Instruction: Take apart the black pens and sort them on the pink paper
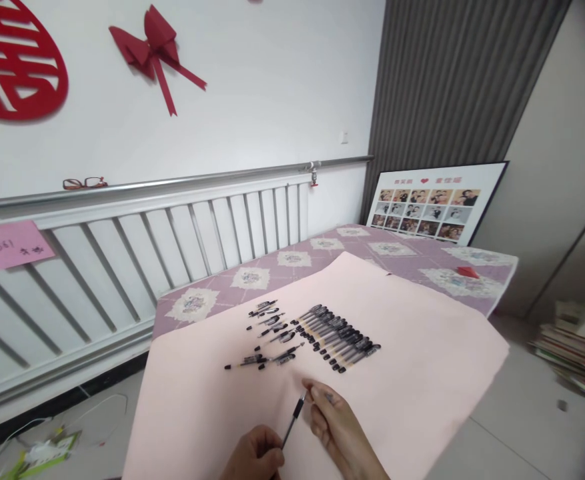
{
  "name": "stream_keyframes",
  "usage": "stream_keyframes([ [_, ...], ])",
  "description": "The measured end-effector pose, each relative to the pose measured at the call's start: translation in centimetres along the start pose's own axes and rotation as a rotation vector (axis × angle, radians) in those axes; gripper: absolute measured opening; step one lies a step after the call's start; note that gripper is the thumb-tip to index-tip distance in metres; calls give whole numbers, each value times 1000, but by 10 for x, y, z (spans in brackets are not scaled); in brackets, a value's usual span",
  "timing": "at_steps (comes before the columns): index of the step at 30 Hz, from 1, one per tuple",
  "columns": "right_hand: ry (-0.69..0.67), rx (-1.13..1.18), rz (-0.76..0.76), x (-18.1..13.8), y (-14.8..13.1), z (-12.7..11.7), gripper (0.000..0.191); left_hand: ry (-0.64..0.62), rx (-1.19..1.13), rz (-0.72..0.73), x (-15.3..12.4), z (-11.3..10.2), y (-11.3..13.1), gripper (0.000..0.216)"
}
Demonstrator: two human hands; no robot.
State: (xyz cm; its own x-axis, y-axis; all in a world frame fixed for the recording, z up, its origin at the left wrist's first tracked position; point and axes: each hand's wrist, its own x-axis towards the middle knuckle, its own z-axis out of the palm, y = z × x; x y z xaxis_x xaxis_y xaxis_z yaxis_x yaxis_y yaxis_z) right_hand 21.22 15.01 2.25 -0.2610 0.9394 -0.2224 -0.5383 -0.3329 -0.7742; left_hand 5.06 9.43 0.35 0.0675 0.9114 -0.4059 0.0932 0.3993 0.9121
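Holding one pen (289,431) over a pink sheet (412,380)

Nearest, the left hand (258,455) grips the pen by its lower end, thumb and fingers closed around the barrel, so that it slants up and away. The right hand (336,427) has its fingers bunched at the pen's far tip; whether they pinch it or merely touch it, I cannot tell.

Just beyond, on the sheet, loose pens (268,325) lie scattered at the left, several overlapping. Beside them, to the right, a neat row of pens (339,337) lies side by side, all slanting alike. The sheet covers much of the worktop (326,244), whose purple patterned covering shows along the far edge; a small red piece (467,272) rests there at the right.

Behind stand a white radiator (212,233) and a photo board (432,203). Farthest, a red bow (155,47) decorates the wall (282,87).
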Motion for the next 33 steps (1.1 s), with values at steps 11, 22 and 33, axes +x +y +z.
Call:
stream_keyframes([
  [11,-91,-108,30,4,12,0,30,33,-1,-28,4,4,-14,7],
  [22,-47,-291,4,5,12,0,35,22,-5,-52,-5,5,-9,9],
  [33,-59,-237,45,4,8,0,37,65,-81,-21,-7,7,-4,11],
])
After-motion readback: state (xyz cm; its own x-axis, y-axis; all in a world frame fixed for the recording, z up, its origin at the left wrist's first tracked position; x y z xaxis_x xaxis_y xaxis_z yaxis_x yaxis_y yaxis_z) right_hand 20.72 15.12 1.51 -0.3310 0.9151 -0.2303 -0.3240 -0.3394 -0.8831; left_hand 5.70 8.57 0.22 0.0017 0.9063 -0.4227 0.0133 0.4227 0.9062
